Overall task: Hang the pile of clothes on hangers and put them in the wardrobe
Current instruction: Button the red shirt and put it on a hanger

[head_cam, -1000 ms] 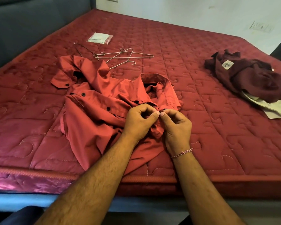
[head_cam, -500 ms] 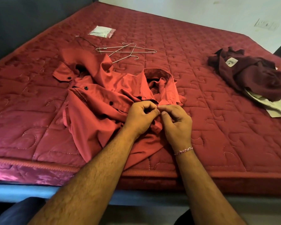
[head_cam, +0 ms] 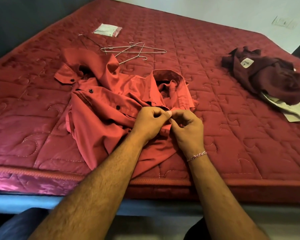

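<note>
Reaching forward over the near edge of the mattress point(head_cam: 249, 104), we have both bare forearms stretched out and converging on the red shirt point(head_cam: 100, 116), which lies crumpled on the quilted cover in front of us. Our left hand point(head_cam: 150, 124) is curled into a loose fist with its thumb and fingertips pinching a fold of the shirt's front edge just below the collar. Our right hand point(head_cam: 187, 130), with a thin braided thread bracelet point(head_cam: 197, 155) at the wrist, has its fingers bent and pinches the same strip of cloth, its fingertips touching those of the left. What exactly sits between the fingertips is too small to tell. The shirt is smooth woven cloth with dark round buttons, its collar standing open. Beyond it, thin wire hangers point(head_cam: 133, 50) lie in a tangle flat on the mattress, one partly under the shirt's sleeve, and a small flat plastic packet point(head_cam: 107, 29) lies farther back. Well apart to the right, a heap of dark maroon clothes point(head_cam: 267, 75) with a white label rests on a pale cream garment point(head_cam: 294, 110). The mattress cover is shiny maroon with stitched curls.
</note>
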Available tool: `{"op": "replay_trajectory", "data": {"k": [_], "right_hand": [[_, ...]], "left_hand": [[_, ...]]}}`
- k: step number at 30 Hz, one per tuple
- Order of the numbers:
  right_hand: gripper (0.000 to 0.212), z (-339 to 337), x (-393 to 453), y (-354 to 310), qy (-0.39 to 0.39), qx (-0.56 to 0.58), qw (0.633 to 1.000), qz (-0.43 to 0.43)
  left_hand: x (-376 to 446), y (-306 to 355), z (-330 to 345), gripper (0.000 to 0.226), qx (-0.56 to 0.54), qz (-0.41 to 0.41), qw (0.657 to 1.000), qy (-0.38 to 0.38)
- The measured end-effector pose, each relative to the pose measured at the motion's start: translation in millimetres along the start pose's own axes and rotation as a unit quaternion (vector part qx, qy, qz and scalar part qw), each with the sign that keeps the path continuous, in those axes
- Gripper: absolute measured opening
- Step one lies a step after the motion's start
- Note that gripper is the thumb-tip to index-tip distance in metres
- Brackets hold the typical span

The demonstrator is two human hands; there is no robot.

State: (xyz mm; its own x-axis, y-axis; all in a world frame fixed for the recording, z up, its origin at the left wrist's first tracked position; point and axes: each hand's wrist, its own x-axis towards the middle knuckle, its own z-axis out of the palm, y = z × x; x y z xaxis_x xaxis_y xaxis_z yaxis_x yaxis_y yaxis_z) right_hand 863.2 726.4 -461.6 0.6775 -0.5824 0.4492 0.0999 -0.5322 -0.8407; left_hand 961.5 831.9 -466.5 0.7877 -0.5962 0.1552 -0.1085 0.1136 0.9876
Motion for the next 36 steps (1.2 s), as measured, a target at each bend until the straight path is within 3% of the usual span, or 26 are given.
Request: {"op": "replay_trajectory", "data": {"k": [6,8,11,16,20,23,25,27,29,31,33,36], "right_hand": [[0.043,2.4,-1.2,-7.4,0.004,0.046,0.998,0.043],[0.034,2.1,-1.3,-6.3,0.001,0.075,0.996,0.052],[0.008,-1.5,-0.9,-7.9,0.001,0.203,0.971,0.124],[0.004,-4.8,2.4,-10.6,-0.01,0.29,0.94,0.178],[0.011,-4.5,-4.6,-14.1,0.019,0.234,0.965,0.12],[0.022,3.4,-12.0,-13.1,-0.058,0.076,0.995,0.025],[0.021,7.1,-11.4,-8.6,-0.047,-0.051,0.996,-0.052],[0.011,6.1,-9.8,-7.7,-0.042,-0.049,0.995,-0.08],[0.01,0.7,-9.2,-12.7,-0.048,0.044,0.997,-0.034],[0.015,-8.0,-6.2,-21.0,-0.038,0.174,0.984,0.028],[0.01,-22.7,4.2,-36.7,-0.041,0.275,0.958,0.077],[0.012,-61.4,43.6,-62.4,-0.12,0.222,0.965,0.072]], "left_hand": [[1.5,-1.1,-0.5,0.018,0.026,0.016,0.999,0.011],[0.4,-0.6,-1.0,0.018,0.014,0.02,1.0,0.007],[-2.1,-0.4,-2.0,0.018,-0.002,0.034,0.999,-0.014],[-2.1,1.9,-3.6,0.018,-0.009,0.057,0.998,-0.028],[1.6,4.6,-0.2,0.019,-0.035,0.048,0.996,0.071],[5.0,1.1,-4.8,0.024,-0.026,0.051,0.991,0.125],[5.6,-1.9,-7.5,0.022,-0.001,0.053,0.991,0.122],[3.0,-0.3,-6.8,0.022,0.003,0.065,0.991,0.115],[-0.4,7.3,-7.4,0.021,0.053,0.109,0.986,0.117],[-3.2,23.6,-12.7,0.027,0.106,0.139,0.981,0.088],[3.0,51.0,-27.5,0.033,0.163,0.142,0.976,0.007],[28.5,114.4,-67.0,0.033,0.341,0.11,0.92,-0.156]]}}
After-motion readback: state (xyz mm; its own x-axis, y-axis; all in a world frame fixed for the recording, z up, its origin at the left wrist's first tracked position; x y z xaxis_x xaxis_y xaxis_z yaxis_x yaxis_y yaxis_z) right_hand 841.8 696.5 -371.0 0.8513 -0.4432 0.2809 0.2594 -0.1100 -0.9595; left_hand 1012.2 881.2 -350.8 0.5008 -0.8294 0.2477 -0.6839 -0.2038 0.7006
